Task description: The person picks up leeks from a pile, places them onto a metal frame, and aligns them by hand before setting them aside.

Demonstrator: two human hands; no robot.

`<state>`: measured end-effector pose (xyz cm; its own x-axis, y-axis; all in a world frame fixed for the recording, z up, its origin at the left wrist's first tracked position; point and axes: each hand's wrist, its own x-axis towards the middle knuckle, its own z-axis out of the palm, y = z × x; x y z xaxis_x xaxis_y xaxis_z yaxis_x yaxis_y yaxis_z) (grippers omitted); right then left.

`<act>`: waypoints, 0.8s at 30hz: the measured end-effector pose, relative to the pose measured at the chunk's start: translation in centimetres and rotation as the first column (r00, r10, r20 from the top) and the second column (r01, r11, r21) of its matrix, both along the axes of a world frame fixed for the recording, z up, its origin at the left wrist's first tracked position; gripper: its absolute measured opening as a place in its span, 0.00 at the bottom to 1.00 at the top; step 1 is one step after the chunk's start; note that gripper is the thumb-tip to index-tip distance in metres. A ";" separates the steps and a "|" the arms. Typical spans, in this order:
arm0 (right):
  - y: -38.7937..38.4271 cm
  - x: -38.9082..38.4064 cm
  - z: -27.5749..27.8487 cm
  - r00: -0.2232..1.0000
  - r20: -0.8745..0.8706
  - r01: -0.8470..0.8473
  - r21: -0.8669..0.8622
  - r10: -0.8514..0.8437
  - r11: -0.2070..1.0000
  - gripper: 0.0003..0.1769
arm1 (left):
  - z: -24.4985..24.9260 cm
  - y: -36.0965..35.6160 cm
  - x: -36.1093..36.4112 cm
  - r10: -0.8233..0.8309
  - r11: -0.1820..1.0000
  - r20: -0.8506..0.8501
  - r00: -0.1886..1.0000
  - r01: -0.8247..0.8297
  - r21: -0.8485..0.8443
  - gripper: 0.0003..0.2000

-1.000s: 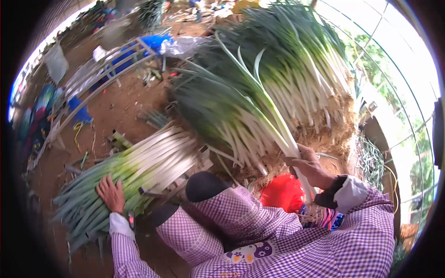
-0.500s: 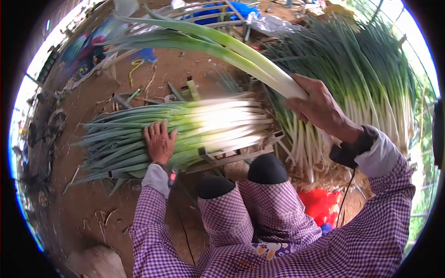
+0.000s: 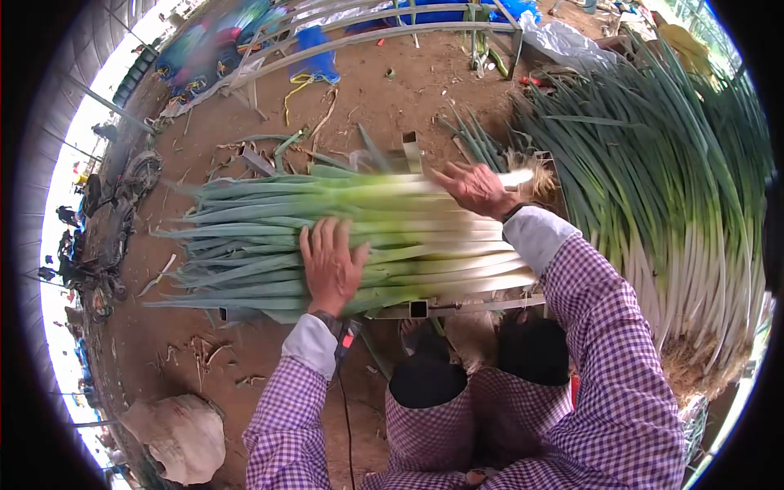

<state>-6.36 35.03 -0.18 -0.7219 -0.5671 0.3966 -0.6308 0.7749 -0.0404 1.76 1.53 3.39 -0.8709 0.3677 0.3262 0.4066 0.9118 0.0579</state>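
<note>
A thick layer of long green onions (image 3: pixel 384 241) lies sideways in front of me, green leaves to the left and white stems to the right. My left hand (image 3: pixel 333 265) rests on the leaves with its fingers spread. On the far side of the layer, my right hand (image 3: pixel 478 189) lies over the white stems, fingers stretched to the left and slightly blurred. A white root end shows just beyond it on the right. Under the layer is a metal rack (image 3: pixel 418 309), its square tube end facing me; the onions hide most of it.
A large heap of green onions (image 3: pixel 653 188) stands at the right, roots toward me. Farther back are a slatted frame (image 3: pixel 367 39), blue netting (image 3: pixel 314 53) and a white plastic sheet (image 3: pixel 567 45). A pale sack (image 3: pixel 180 437) sits on the dirt floor at lower left.
My right hand has come down and left from the raised position, bringing its thick-stemmed green onions onto the far side of the layer. My left hand stays on the leaves. The view has shifted.
</note>
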 end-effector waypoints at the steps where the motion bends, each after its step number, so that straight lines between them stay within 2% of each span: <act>1: -0.4 0.4 -0.9 0.999 0.043 0.022 -0.078 -0.019 0.997 0.29 | 0.1 0.0 0.1 -0.003 1.000 0.006 1.000 0.003 -0.001 0.26; 4: -0.1 0.4 -1.7 0.993 0.082 0.097 -0.097 -0.089 0.991 0.28 | 0.0 0.0 0.0 0.006 1.000 0.015 1.000 -0.005 -0.016 0.26; 9: 1.8 -0.5 -2.0 0.975 0.200 0.147 -0.236 -0.100 0.961 0.17 | -0.1 0.4 0.2 0.000 1.000 0.010 1.000 0.001 -0.025 0.27; 11: 2.5 -1.2 -3.3 0.935 0.318 0.220 -0.178 -0.155 0.959 0.17 | 0.1 0.3 0.2 -0.002 1.000 0.010 1.000 0.002 -0.028 0.27; 15: 3.4 -1.8 -1.7 0.802 0.546 0.320 -0.050 -0.242 0.946 0.18 | 0.0 0.4 0.2 0.002 0.999 0.009 1.000 -0.002 -0.042 0.27; 19: 4.2 -2.3 -2.5 0.740 0.581 0.386 0.044 -0.338 0.921 0.23 | 0.0 0.3 0.2 -0.001 0.999 0.003 1.000 0.001 -0.036 0.27; 22: 3.9 -2.2 -2.9 0.734 0.570 0.419 0.048 -0.370 0.907 0.22 | 0.2 0.4 0.2 0.001 0.999 0.012 1.000 0.000 -0.036 0.27; 23: 4.0 -2.3 -2.8 0.698 0.609 0.428 0.068 -0.377 0.901 0.24 | 0.2 0.5 0.2 0.006 0.999 0.024 1.000 -0.005 -0.036 0.27; 24: 4.0 -2.0 -2.7 0.708 0.622 0.420 0.011 -0.335 0.908 0.26 | 0.1 0.4 0.2 0.005 0.999 0.021 1.000 -0.004 -0.039 0.27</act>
<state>-8.37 38.99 -2.85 -0.9743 -0.1723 -0.1451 -0.0980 0.9042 -0.4157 2.00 1.94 3.45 -0.8791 0.3762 0.2927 0.4018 0.9152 0.0306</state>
